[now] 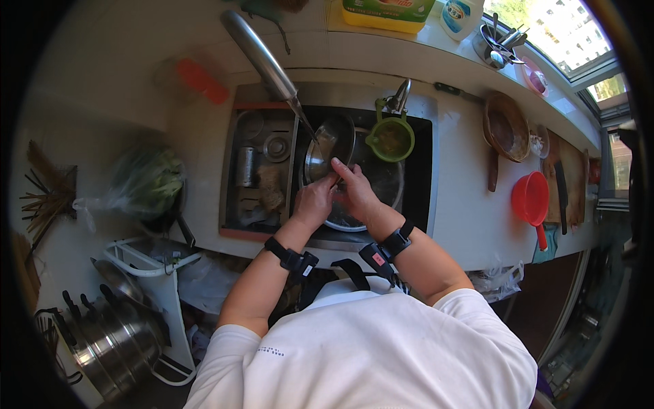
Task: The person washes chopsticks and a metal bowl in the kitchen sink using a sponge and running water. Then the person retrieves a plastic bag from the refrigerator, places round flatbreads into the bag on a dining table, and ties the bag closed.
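Observation:
My left hand (313,203) and my right hand (359,192) meet over the sink at the near edge of a tilted, round metal vessel (327,145), a bowl or a pan. The fingers of both hands close on that edge, and they hide the grip itself. A thin stream of water runs from the steel faucet (260,56) into the vessel. Below my hands stands a large round basin (347,225) in the dark sink. Right of the vessel, a green strainer (391,139) hangs by a second, smaller tap (402,95).
Left of the basin, a sink tray (255,199) holds a can (246,166) and a brown scrubber (271,187). To the right lie a wooden-handled pan (506,122), a red ladle (530,199), a knife (561,197) and a cutting board (576,179). Bagged greens (148,179) are at left.

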`<state>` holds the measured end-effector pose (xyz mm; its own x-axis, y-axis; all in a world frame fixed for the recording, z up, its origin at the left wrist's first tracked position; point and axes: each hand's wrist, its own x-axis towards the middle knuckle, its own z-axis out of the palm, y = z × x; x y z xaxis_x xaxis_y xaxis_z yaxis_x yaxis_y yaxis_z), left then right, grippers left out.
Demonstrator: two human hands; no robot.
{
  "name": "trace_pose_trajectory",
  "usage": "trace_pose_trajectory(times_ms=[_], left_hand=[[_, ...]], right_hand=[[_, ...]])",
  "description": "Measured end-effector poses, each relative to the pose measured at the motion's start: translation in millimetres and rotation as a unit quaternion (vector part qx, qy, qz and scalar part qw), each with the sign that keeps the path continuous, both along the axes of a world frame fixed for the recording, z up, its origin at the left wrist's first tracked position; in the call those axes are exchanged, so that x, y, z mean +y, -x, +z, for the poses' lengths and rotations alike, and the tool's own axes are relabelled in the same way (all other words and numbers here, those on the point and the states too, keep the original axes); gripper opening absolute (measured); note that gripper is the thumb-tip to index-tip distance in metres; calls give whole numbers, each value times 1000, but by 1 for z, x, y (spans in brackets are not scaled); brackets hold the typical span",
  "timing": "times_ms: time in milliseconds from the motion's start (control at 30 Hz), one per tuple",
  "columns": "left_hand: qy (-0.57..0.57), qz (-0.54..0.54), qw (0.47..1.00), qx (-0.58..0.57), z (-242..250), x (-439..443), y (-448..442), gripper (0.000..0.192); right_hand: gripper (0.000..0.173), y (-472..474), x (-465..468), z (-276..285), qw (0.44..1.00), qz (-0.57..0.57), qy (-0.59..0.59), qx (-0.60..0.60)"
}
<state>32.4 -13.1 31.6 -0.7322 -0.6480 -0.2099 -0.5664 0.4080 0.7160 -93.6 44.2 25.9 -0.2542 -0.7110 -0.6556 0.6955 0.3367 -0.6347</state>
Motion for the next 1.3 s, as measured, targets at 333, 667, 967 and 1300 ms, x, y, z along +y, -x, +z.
trace_pose_trajectory(times_ms=[333,667,967,1300], left_hand=[[292,-58,954,36,40,-95,0,35],[534,-239,803,-115,20,-196,28,45],[542,-189,805,-149,22,-212,16,54],[485,-221,826,-183,29,-201,12,72]], right_hand=[[26,24,3,-44,985,-82,-73,-135],[31,10,14,-19,986,-67,-49,-148],[53,3,31,1,993,-104,-18,53],[62,17,86,34,591,-42,-79,802]])
